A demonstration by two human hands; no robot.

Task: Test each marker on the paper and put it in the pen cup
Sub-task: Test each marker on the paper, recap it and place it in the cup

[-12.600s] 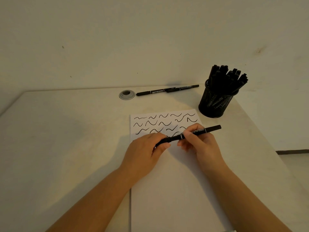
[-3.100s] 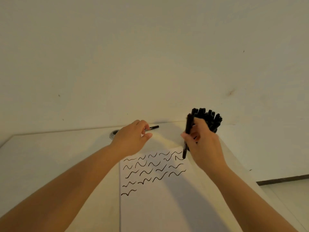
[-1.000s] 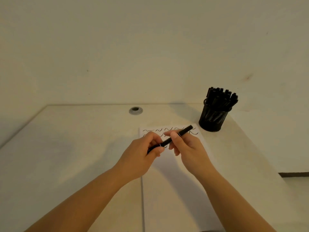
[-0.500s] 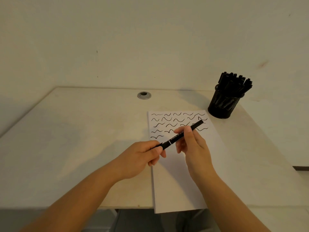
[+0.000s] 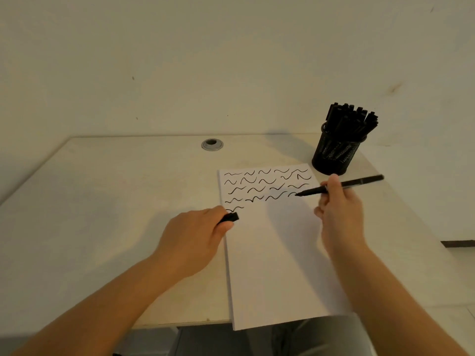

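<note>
Marker point(image 5: 341, 186) in my right hand point(image 5: 339, 209) lies nearly level above the right side of the paper point(image 5: 270, 253), its bare tip pointing left and sitting at the right end of the fourth row of black squiggles point(image 5: 264, 186); whether the tip actually touches the sheet is hard to make out. My right fingers are curled round the middle of the barrel, hiding that stretch of it, while the back end sticks out to the right toward the table edge. My left hand point(image 5: 195, 237) rests at the left edge of the paper with its fingers closed round the marker's cap point(image 5: 230, 217), and only the cap's dark end shows past my thumb; the rest is buried in my grip. That hand also covers the start of the lowest squiggle. The paper's near corner overhangs the front edge of the table point(image 5: 102, 201), and both my forearms are cut off by the bottom of the view. Beyond the sheet's far right corner stands the black mesh pen cup point(image 5: 336, 152), packed with black markers standing upright, caps up, too crowded and dark for me to count. A round metal grommet point(image 5: 212, 144) sits in the tabletop near the wall point(image 5: 231, 60).
</note>
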